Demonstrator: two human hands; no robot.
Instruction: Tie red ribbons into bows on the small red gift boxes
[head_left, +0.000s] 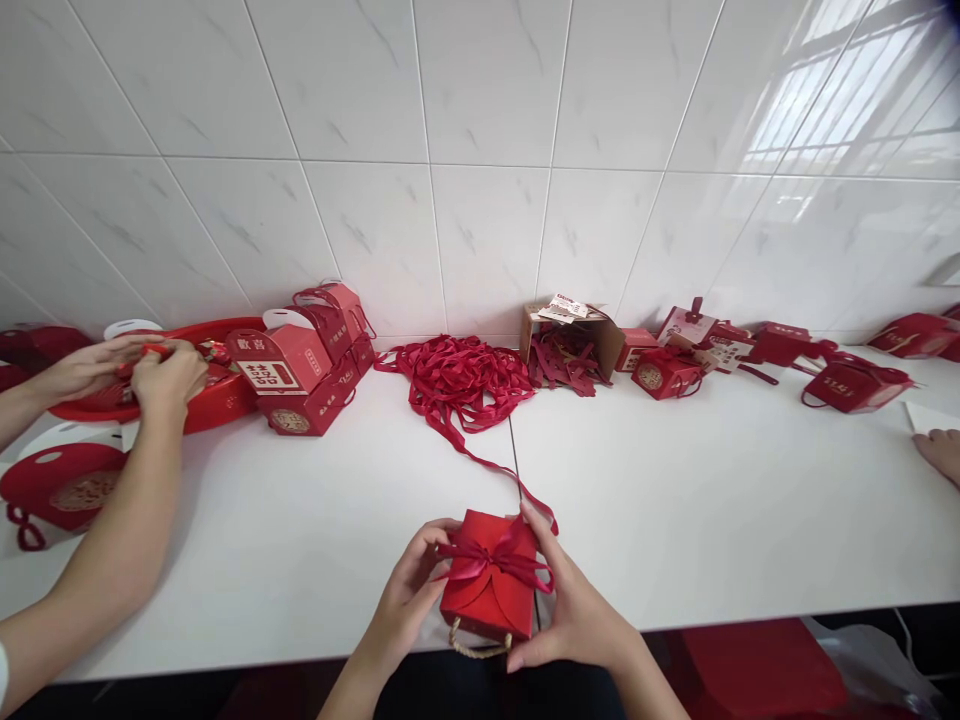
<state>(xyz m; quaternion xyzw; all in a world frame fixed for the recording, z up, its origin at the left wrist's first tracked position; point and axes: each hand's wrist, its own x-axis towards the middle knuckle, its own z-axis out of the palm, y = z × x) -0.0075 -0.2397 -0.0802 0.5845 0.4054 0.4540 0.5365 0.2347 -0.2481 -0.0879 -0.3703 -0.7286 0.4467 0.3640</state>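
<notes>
A small red gift box (480,605) with a beige rope handle (480,648) is held at the table's front edge. My left hand (411,590) grips its left side, and my right hand (574,610) wraps round its right side. Across the top sits a dark red ribbon bow (491,560), tied at the middle. A red ribbon strand (487,462) runs from near my right fingers back to a tangled heap of ribbon (465,375) by the wall.
Stacked red boxes (304,370) stand left of the ribbon, near a red basin (225,400) where a co-worker's hands (161,370) work. An open cardboard box (570,345) and several red boxes (855,385) line the right. Another person's hand (939,450) rests far right.
</notes>
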